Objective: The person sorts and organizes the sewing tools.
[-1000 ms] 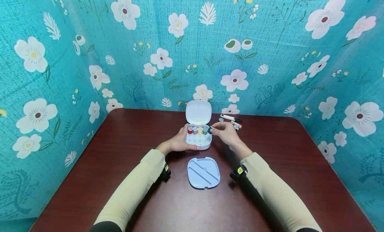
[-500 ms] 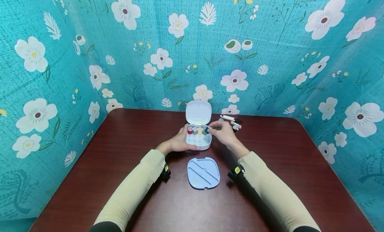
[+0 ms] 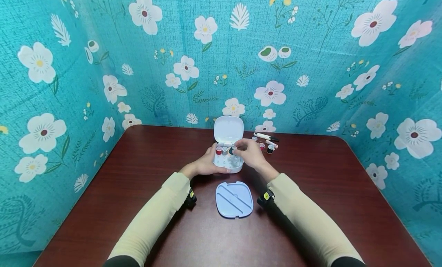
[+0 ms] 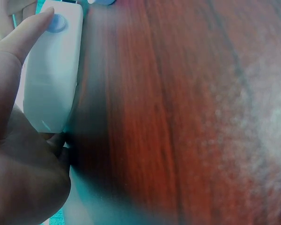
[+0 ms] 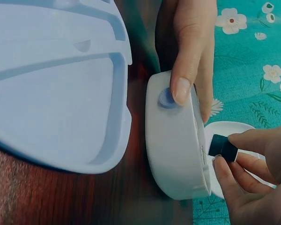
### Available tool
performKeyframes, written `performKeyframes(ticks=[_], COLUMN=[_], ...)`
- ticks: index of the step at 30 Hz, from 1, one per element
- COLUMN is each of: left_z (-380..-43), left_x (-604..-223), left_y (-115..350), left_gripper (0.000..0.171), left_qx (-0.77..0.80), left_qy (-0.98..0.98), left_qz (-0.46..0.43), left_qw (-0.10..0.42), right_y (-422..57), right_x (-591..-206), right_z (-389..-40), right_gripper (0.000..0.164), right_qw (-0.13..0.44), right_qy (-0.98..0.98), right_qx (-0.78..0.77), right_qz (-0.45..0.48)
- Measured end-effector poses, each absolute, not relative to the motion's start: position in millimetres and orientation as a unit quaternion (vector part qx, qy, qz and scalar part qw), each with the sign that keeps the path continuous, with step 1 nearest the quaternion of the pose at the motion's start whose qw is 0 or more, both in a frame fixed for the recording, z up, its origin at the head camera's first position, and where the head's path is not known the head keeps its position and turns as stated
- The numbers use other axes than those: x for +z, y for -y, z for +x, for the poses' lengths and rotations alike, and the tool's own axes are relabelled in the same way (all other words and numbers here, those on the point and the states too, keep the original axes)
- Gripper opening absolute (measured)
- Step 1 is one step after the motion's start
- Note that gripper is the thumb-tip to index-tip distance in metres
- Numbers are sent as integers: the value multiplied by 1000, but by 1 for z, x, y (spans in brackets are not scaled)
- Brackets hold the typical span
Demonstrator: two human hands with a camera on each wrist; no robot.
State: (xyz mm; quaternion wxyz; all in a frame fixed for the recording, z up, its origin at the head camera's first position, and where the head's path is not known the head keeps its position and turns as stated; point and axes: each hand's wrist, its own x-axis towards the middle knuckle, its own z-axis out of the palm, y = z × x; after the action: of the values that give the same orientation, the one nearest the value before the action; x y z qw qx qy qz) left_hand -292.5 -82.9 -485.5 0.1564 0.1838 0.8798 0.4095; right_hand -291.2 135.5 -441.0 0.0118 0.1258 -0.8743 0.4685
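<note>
My left hand (image 3: 204,163) grips the white sewing box (image 3: 232,169) from its left side. In the right wrist view its thumb presses on the box's round blue button (image 5: 166,98). Between thumb and fingers, my right hand (image 3: 251,154) pinches a dark thread spool (image 5: 223,148) over the inside of the box. A red spool (image 3: 219,150) and a grey spool (image 3: 225,150) stand in the back row of pegs; the spools right of them are mostly hidden by the held spool and fingers. The box's lid (image 3: 228,129) stands raised at the back.
A light blue divided tray (image 3: 235,200) lies in front of the box. Right of my right hand are a black spool (image 3: 271,149), a red spool (image 3: 261,146), a pinkish stick-like item (image 3: 272,143) and a white-and-black pen-shaped tool (image 3: 266,136). A flowered curtain (image 3: 186,90) rises behind the table.
My right hand has moved left with the dark spool, from the box's right edge to above the back row. Loose spools on the right have come into view. My left hand stays put.
</note>
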Motion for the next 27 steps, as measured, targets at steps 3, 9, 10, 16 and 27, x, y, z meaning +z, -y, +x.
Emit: performKeyframes(ticks=[3, 9, 10, 16, 27], left_z=[-289, -282, -282, -282, -283], left_x=[-483, -474, -473, -473, -474], left_y=[83, 83, 83, 82, 83], left_gripper=[128, 126, 126, 127, 128], left_qx=[415, 423, 422, 415, 412], left_qy=[-877, -873, -873, -875, -877], left_qz=[191, 191, 190, 190, 189], left_qw=[151, 152, 154, 159, 158], right_y=[-131, -123, -122, -116, -107], right_x=[-442, -443, -443, -445, -447], right_z=[-291, -291, -291, -292, -293], right_gripper=[19, 19, 20, 21, 22], right_qw=[15, 18, 19, 20, 34], right_qy=[877, 881, 881, 889, 892], right_qx=[461, 448, 446, 428, 412], right_qz=[136, 153, 155, 162, 184])
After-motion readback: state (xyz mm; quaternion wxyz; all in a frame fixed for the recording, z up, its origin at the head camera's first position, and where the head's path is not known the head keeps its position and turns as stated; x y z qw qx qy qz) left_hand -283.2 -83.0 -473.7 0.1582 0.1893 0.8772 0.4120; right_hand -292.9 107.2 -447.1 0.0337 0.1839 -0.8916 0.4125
